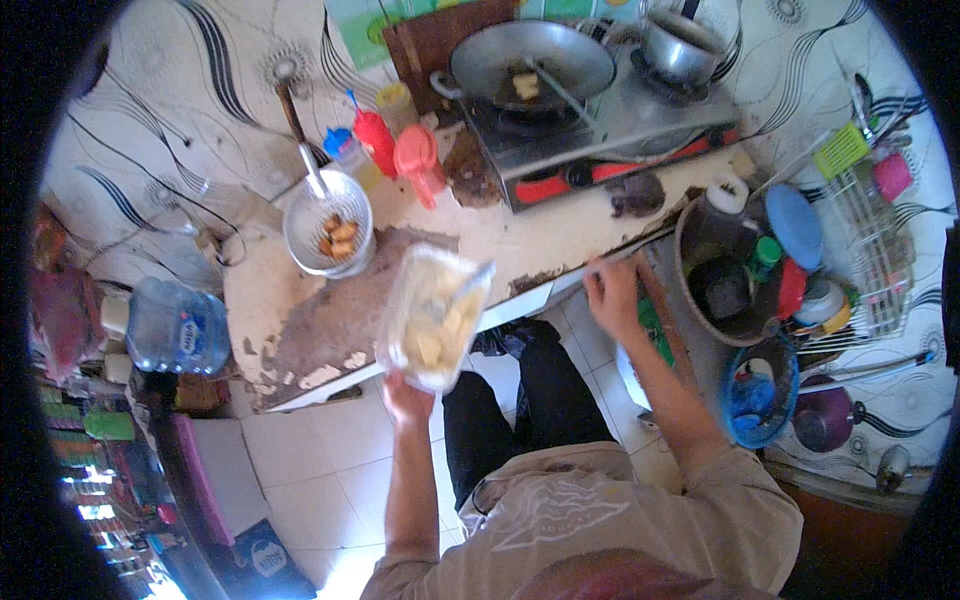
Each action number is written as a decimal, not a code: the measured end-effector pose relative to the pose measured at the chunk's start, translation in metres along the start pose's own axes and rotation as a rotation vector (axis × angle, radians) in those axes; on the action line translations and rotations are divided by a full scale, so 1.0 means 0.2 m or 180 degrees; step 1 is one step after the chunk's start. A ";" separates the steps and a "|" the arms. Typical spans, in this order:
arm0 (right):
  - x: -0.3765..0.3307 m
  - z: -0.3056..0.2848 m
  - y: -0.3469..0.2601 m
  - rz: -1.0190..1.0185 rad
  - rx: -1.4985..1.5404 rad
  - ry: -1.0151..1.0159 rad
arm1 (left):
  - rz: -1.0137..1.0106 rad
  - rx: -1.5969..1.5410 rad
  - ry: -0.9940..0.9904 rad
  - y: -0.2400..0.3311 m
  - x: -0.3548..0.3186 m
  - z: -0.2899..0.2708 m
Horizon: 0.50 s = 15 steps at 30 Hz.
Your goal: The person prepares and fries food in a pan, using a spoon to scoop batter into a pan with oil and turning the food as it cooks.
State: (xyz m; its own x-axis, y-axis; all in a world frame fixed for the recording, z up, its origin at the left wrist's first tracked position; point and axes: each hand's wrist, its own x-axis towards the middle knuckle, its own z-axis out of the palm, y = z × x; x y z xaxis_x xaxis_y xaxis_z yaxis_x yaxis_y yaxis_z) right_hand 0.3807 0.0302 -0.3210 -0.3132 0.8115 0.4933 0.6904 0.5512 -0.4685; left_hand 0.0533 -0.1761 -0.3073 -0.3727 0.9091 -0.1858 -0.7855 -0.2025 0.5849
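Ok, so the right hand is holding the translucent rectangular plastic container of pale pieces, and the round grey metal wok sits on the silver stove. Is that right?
Not quite: the left hand, not the right hand, holds the translucent rectangular plastic container of pale pieces, as the head view shows. The round grey metal wok does sit on the silver stove.

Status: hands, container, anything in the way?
Left hand grips clear plastic container. Right hand empty, beside counter edge. Pale pieces, spoon inside. Utensil crosses wok rim.
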 end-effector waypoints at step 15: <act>-0.32 -1.23 -0.92 0.1619 0.0608 -0.1380 | -0.0178 0.0661 -0.0130 0.93 -0.72 1.10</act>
State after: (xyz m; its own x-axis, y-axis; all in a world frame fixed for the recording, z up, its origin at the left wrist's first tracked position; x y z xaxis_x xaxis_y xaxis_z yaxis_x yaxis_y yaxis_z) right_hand 0.4341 -0.1718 -0.0865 -0.2407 0.9604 -0.1404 0.7061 0.0740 -0.7042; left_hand 0.0700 -0.2643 0.0017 -0.3078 0.9317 -0.1929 -0.6840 -0.0757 0.7255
